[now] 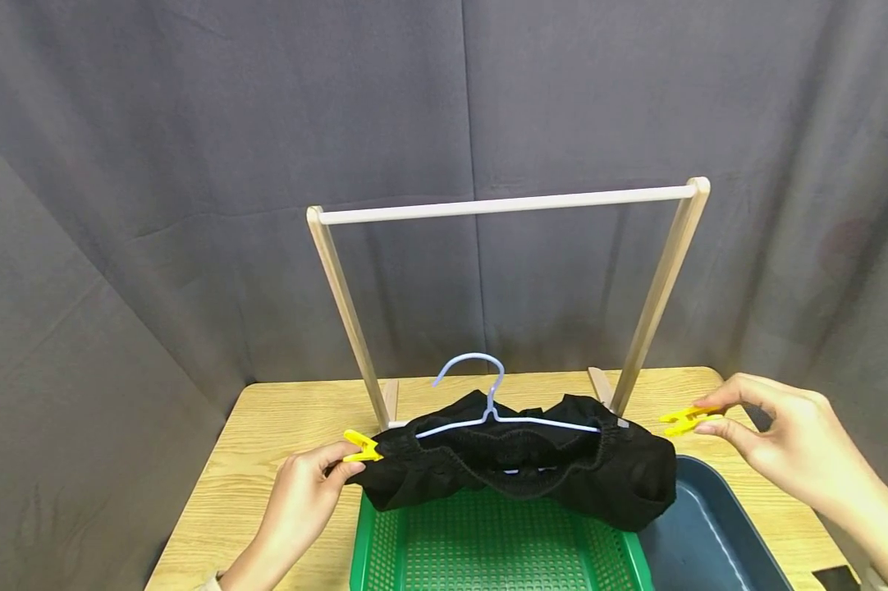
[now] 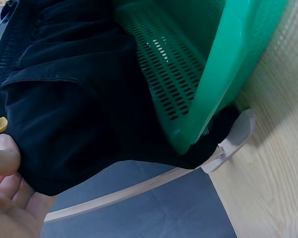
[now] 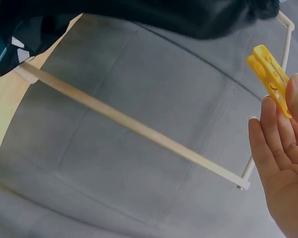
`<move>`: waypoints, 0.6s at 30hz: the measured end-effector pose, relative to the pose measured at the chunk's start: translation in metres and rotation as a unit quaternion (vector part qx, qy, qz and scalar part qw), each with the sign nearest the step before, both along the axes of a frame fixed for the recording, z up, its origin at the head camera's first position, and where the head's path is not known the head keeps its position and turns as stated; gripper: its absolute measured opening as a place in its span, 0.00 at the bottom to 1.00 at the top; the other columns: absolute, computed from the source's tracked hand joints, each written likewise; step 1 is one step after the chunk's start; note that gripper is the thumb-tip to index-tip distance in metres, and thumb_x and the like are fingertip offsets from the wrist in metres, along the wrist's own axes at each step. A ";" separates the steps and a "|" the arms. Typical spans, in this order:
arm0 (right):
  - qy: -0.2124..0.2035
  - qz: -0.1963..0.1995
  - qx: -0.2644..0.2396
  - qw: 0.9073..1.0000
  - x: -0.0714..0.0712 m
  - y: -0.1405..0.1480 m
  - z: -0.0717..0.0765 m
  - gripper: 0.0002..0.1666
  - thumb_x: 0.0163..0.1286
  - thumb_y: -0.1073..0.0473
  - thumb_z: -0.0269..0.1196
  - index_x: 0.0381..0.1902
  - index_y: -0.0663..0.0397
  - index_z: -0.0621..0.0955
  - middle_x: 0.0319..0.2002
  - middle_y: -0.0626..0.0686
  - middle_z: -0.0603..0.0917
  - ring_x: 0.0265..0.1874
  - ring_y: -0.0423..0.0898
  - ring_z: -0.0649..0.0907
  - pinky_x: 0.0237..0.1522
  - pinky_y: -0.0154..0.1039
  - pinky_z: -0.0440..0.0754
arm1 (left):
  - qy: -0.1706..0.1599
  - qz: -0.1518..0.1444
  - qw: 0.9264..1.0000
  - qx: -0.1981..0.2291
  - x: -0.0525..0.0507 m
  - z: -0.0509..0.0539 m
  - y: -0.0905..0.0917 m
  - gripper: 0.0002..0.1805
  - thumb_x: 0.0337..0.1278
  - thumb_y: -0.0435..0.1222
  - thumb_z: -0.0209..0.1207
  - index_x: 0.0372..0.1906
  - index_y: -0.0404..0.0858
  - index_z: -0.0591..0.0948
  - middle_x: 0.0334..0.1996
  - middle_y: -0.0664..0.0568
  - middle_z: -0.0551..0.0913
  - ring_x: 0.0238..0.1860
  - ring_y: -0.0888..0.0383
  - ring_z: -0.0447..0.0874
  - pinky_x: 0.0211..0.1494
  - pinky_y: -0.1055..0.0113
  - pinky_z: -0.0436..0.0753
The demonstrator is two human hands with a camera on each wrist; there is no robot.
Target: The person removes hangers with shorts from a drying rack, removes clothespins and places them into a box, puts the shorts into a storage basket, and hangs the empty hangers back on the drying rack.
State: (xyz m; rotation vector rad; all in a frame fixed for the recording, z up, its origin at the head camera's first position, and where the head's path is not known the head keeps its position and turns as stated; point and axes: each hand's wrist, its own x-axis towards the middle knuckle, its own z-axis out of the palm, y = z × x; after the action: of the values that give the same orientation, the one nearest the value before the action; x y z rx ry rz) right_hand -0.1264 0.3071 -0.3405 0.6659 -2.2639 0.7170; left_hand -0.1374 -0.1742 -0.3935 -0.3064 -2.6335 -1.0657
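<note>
Black elastic-waisted cloth (image 1: 621, 476) lies spread over the back of a green basket, with a pale blue hanger (image 1: 491, 402) inside its waist, hook upward. At the cloth's left end my left hand (image 1: 299, 497) pinches a yellow clip (image 1: 363, 446); the left wrist view shows this hand (image 2: 12, 198) against the dark fabric (image 2: 64, 124). Out to the right of the cloth, my right hand (image 1: 798, 435) pinches another yellow clip (image 1: 688, 419) between thumb and fingers, apart from the fabric. That clip (image 3: 269, 77) is also plain in the right wrist view.
A wooden rack with a white top bar (image 1: 510, 204) stands behind the cloth. The green basket (image 1: 365, 542) is in front, a dark blue tub (image 1: 732, 525) to its right, both on a wooden table (image 1: 215, 468). Grey curtains (image 1: 385, 98) hang behind.
</note>
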 end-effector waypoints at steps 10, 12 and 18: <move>-0.027 -0.028 0.045 0.998 0.001 0.015 -0.006 0.21 0.38 0.58 0.82 0.33 0.43 0.85 0.30 0.37 0.85 0.30 0.24 0.76 0.32 0.20 0.70 | 0.021 0.000 1.000 -0.008 0.001 -0.004 -0.003 0.08 0.47 0.29 0.72 0.35 0.40 0.89 0.34 0.55 0.88 0.36 0.60 0.85 0.39 0.63 0.83; -0.031 -0.036 0.057 0.997 0.001 0.017 -0.008 0.28 0.29 0.66 0.82 0.33 0.43 0.85 0.31 0.37 0.84 0.31 0.24 0.77 0.34 0.19 0.71 | 0.026 0.001 1.000 -0.010 0.001 -0.005 -0.003 0.08 0.47 0.29 0.72 0.35 0.40 0.89 0.34 0.54 0.89 0.36 0.59 0.85 0.39 0.63 0.83; -0.059 -0.053 0.067 0.995 0.001 0.024 -0.016 0.31 0.29 0.70 0.82 0.35 0.45 0.84 0.31 0.37 0.83 0.29 0.28 0.80 0.30 0.21 0.70 | 0.019 0.003 1.000 -0.011 0.001 -0.006 -0.003 0.08 0.48 0.29 0.72 0.36 0.39 0.89 0.35 0.53 0.89 0.37 0.59 0.85 0.40 0.63 0.83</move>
State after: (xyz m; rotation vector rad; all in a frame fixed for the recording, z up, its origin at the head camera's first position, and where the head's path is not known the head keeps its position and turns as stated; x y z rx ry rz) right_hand -0.1254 0.3313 -0.3563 0.5720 -2.4531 0.5710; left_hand -0.1363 -0.1771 -0.3991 -0.3200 -2.6121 -1.0188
